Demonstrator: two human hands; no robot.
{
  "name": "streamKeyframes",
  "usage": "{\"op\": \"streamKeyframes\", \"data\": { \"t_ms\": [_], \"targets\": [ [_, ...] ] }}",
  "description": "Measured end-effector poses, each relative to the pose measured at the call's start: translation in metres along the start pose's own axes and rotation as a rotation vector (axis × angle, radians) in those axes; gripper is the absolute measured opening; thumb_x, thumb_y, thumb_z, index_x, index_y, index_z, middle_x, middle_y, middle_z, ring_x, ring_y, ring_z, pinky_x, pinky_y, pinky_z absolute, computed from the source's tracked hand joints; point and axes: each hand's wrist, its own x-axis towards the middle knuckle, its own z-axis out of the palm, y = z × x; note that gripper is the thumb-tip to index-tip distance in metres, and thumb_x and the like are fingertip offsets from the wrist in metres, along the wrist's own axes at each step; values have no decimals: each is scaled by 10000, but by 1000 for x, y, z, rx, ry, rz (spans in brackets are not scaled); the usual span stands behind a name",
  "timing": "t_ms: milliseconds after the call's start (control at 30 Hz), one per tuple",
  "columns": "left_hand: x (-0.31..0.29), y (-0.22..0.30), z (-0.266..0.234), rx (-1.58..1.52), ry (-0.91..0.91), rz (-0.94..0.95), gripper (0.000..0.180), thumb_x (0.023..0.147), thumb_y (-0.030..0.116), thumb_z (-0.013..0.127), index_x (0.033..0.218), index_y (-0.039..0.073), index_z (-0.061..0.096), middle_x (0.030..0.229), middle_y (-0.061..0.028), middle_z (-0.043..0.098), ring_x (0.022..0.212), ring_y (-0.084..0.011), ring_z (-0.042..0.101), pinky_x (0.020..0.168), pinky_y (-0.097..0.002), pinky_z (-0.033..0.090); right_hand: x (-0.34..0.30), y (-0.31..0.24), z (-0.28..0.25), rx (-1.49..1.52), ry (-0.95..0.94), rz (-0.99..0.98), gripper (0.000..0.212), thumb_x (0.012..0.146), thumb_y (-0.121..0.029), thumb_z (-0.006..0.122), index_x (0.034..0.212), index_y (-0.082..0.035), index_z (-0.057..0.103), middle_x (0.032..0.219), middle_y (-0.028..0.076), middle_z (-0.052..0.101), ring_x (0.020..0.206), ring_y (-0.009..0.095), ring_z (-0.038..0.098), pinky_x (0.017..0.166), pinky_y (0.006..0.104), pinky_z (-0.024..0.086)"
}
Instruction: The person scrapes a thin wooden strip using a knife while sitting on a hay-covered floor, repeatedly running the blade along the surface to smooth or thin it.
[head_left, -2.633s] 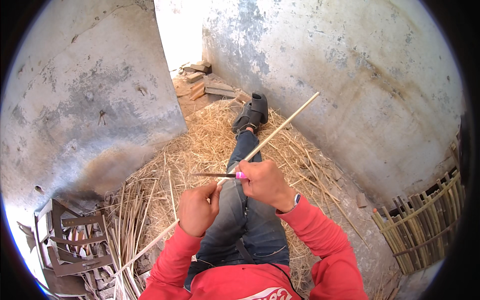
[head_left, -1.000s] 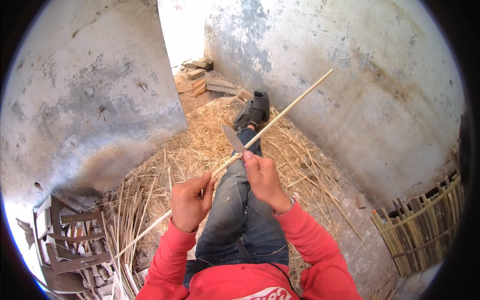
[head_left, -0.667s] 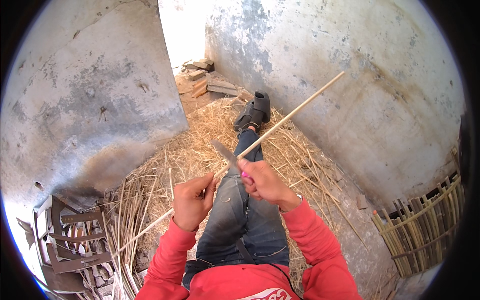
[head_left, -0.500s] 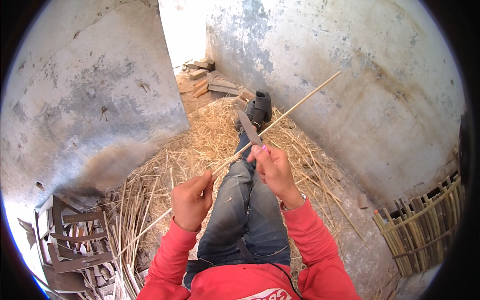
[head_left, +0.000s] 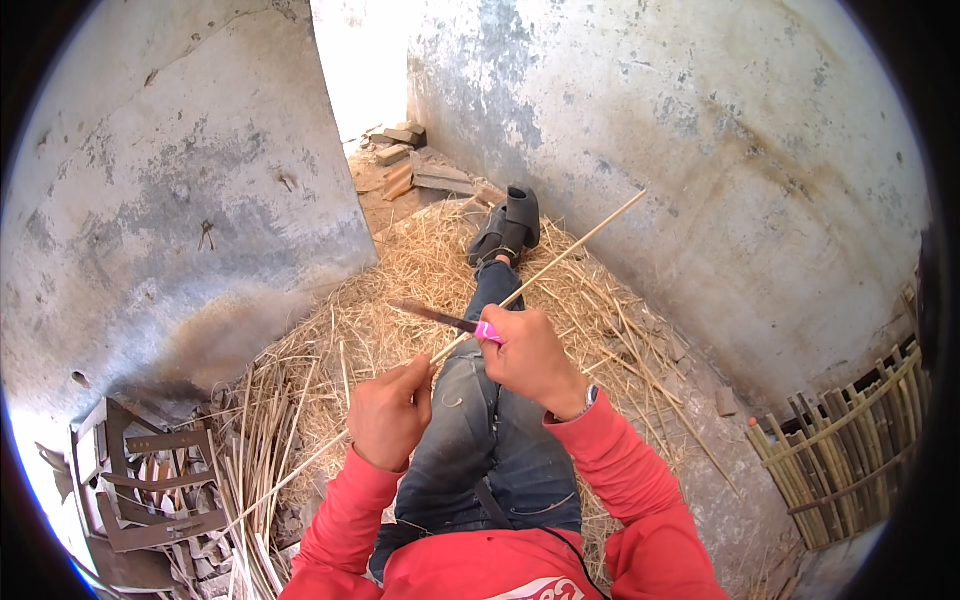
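Observation:
A long, thin pale cane stick (head_left: 572, 247) slants across my legs, from beside my left forearm up toward the right wall. My left hand (head_left: 390, 415) is closed round its lower part, thumb pressed along it. In my right hand (head_left: 535, 358) is a knife (head_left: 440, 316) with a pink band at its handle, fingers wrapped round it. The dark blade points left, above the stick and close to it. The right fist covers part of the stick; whether the blade's edge touches the stick I cannot tell.
Pale shavings (head_left: 410, 265) cover the floor around my outstretched legs (head_left: 455, 430). Split canes (head_left: 275, 430) lie at left beside a broken dark frame (head_left: 160, 480). A woven cane panel (head_left: 850, 455) leans at right. Bricks (head_left: 400, 150) lie by the bright opening between two worn walls.
My right hand has turned the knife, so its blade swung from pointing up and away to pointing left. The stick's far end has come lower and nearer. My left hand keeps its grip.

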Motion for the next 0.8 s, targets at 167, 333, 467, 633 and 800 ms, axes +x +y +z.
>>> {"op": "streamKeyframes", "data": {
  "t_ms": [167,333,467,633,800],
  "targets": [
    [-6,-2,3,29,-146,-57,107,906,155,725,998,114,761,716,-110,670,602,-356,650,537,-472,484,-7,12,8,-189,-117,-68,109,855,-62,683,837,-33,580,683,214,611,642,427,649,565,504,488],
    [-5,1,8,35,-176,-86,92,908,147,720,969,105,775,685,-161,656,604,-383,647,550,-487,474,-7,15,2,-54,-114,-125,122,823,-72,712,822,-29,598,688,237,607,654,454,639,580,517,491],
    [2,6,14,3,-244,-118,100,893,134,739,964,87,793,678,-208,643,614,-412,641,573,-503,471,-15,26,-1,-4,-90,-76,123,822,-77,718,803,-30,606,680,234,607,649,453,636,571,505,484],
    [6,-54,65,126,-174,-231,97,898,125,719,914,65,795,709,-218,670,631,-410,662,610,-498,512,-29,7,-4,201,-177,-80,146,836,-85,731,777,-32,609,648,211,583,599,414,618,545,448,471],
    [5,-105,57,-160,-228,-356,207,974,145,666,841,4,740,644,-168,676,553,-312,659,558,-420,489,-23,-12,-3,382,-87,112,159,870,-150,767,884,-22,674,622,134,602,550,245,602,556,381,471]
  ]
}}
